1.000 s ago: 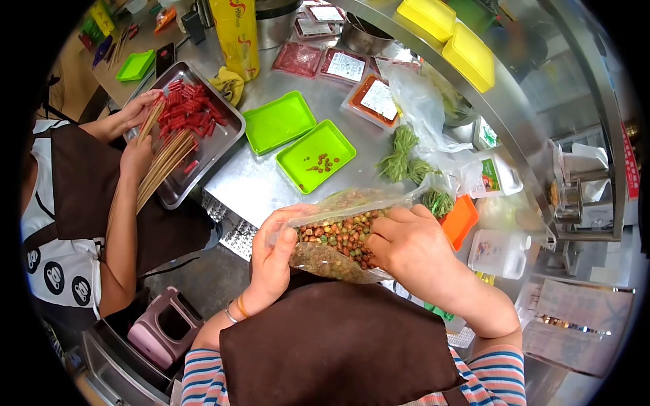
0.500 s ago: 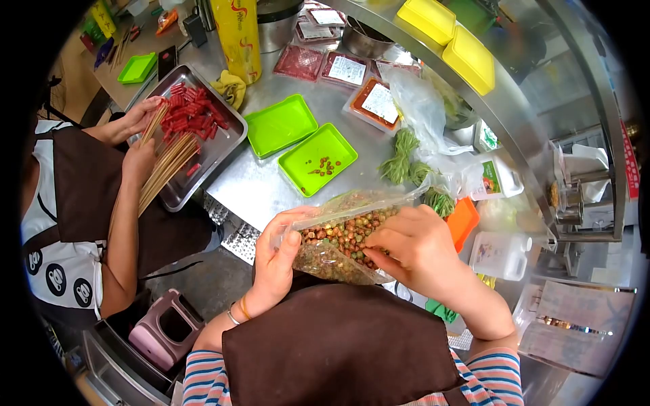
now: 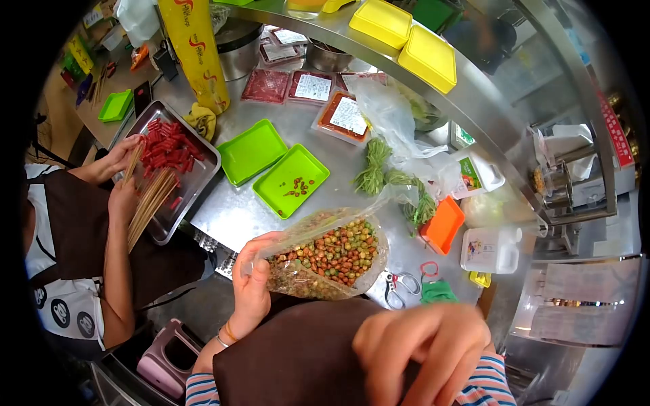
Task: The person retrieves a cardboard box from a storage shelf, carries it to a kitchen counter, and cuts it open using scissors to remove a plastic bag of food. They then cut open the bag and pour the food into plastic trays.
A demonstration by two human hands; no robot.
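Note:
My left hand [image 3: 252, 281] grips a clear plastic bag [image 3: 308, 287] by its left edge, thumb over the near side. Small round red and green peppercorn-like berries [image 3: 338, 257] fill the open bag. Close to the camera, my right hand [image 3: 423, 348] is raised over my apron, away from the bag. Its fingers are curled together and slightly blurred; whatever they hold is hidden. Beyond the bag lies a bright green tray [image 3: 274, 196] with a few of the reddish berries [image 3: 299, 187] in it. A second green tray [image 3: 252, 152] overlaps its far side.
At left, another person's hand [image 3: 125, 196] holds skewers [image 3: 152, 203] over a metal tray [image 3: 213, 162] of red pieces. Scissors [image 3: 401, 287], an orange tray [image 3: 443, 227], a white jug [image 3: 491, 250] and green bundles [image 3: 372, 169] lie at right. Packaged meat [image 3: 265, 86] sits behind, under a shelf with yellow containers [image 3: 428, 59].
My right hand has left the bag and come up toward the camera, lower right. The bag's opening now shows more berries. The view has shifted, so the table things appear further left.

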